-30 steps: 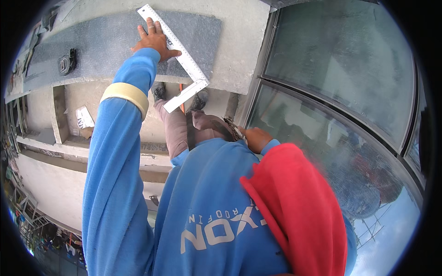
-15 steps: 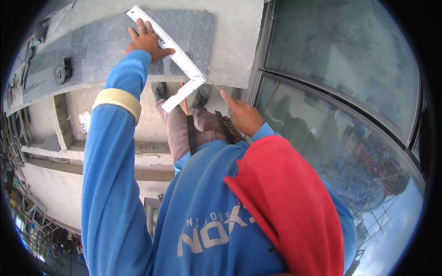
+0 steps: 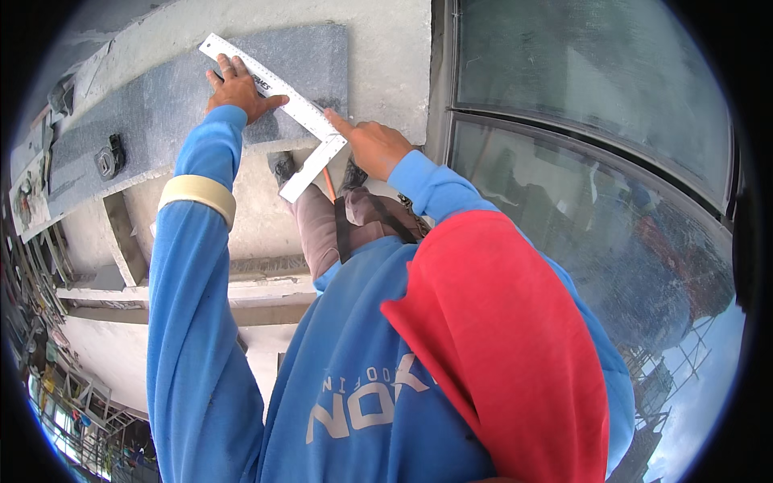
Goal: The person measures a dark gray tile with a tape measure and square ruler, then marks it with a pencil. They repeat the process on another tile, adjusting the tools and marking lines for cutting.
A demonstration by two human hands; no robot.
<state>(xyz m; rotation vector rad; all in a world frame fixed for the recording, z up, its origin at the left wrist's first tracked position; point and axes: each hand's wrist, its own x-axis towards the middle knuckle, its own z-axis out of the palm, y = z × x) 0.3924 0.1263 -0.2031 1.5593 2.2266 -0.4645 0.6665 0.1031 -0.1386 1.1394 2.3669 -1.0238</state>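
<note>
A white carpenter's square (image 3: 303,111) lies slantwise across a dark grey stone slab (image 3: 161,105), its short arm reaching past the slab's near edge. My left hand (image 3: 241,92) presses on the long blade with fingers spread and thumb out along it. By the inner corner, my right hand (image 3: 377,146) is closed with its index finger stretched along the blade's far edge. It grips a thin pointed tool, mostly hidden by the fingers now; its kind cannot be made out.
A black tape measure (image 3: 109,158) rests on the slab to the left. Large dusty glass panes (image 3: 580,72) in dark frames stand at the right. My legs (image 3: 314,229) are below the slab's near edge, beside a concrete ledge (image 3: 266,288).
My right hand has moved up and left, from beyond the corner of the square to its blade. My left hand stays on the square. The whole view has shifted slightly.
</note>
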